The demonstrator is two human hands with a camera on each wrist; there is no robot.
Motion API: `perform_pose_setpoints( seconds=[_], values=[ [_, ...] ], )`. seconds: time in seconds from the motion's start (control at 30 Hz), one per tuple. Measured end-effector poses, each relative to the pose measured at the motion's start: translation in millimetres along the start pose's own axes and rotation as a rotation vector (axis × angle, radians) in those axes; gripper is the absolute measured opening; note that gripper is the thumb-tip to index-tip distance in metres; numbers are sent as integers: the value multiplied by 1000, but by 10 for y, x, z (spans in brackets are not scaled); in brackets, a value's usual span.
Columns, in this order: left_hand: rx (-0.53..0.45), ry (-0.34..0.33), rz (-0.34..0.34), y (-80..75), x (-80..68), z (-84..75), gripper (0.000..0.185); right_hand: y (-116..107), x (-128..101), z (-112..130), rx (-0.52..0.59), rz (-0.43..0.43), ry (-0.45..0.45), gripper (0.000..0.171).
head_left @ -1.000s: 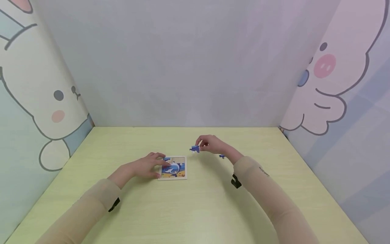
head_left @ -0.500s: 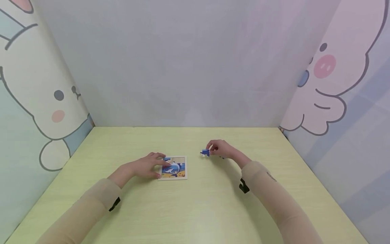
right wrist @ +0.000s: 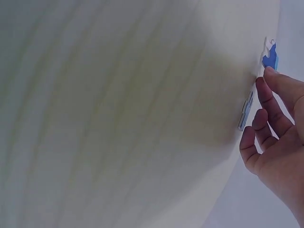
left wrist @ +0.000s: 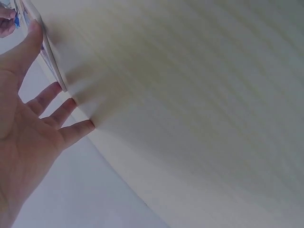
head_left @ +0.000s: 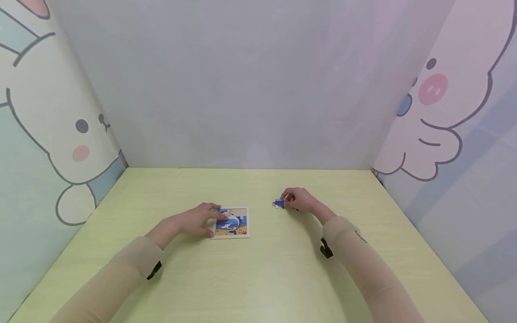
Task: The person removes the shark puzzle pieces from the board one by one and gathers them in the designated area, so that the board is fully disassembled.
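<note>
Sleeves: beige, the left sleeve (head_left: 109, 278) reaching in from the near left of the puzzle board (head_left: 248, 223), the right sleeve (head_left: 371, 269) from its near right; a black tab hangs under each cuff.
Table: a pale yellow tabletop (head_left: 242, 278) with a faint grain, under and all around the board.
Left hand: at the board's left edge, the left hand (head_left: 197, 220) has its fingers spread wide; the thumb touches the near left corner, the index finger lies across the picture, the others sit by the far left corner. Whether these press on the table is hard to tell.
Puzzle board: flat on the table, white-rimmed, with a blue, white and orange sea picture and a plain tan patch along its far side.
Right hand: to the right of the board and a little beyond it, the right hand (head_left: 300, 199) pinches with thumb and index fingertips; its other fingers curl loosely.
Held piece: a blue and white puzzle piece (head_left: 278, 203) in that pinch, right of the board and apart from it.
Second piece: another puzzle piece (right wrist: 245, 111) beneath the right hand, farther right of the board, mostly hidden in the head view.
Back wall: plain grey (head_left: 250, 89), well beyond the board.
</note>
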State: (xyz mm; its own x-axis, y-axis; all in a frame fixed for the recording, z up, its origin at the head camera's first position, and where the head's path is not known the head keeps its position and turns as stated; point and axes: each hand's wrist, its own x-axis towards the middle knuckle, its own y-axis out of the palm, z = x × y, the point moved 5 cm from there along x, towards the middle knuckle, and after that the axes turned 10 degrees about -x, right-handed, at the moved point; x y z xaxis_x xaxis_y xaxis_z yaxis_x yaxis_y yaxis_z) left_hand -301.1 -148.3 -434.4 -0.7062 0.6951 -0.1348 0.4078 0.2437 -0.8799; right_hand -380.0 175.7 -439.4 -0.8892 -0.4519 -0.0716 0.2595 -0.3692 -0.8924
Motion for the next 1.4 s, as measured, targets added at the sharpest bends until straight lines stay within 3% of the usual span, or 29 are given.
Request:
perform_pose_setpoints(
  seconds=[0.33, 0.57, 0.8, 1.4],
  values=[
    [-71, -87, -29, 20, 17, 52, 74, -35, -10, 54, -43, -37, -19, 22],
    [-115, -140, -36, -7, 9, 79, 82, -89, -18, 273, -30, -47, -74, 27],
    [-98, -178, -15, -36, 31, 101, 90, -132, 15, 568, -9, -70, -113, 30],
    [-61, -134, -53, -95, 49, 136, 92, 158, 301, 1203, -28, -37, -198, 30]
  ],
)
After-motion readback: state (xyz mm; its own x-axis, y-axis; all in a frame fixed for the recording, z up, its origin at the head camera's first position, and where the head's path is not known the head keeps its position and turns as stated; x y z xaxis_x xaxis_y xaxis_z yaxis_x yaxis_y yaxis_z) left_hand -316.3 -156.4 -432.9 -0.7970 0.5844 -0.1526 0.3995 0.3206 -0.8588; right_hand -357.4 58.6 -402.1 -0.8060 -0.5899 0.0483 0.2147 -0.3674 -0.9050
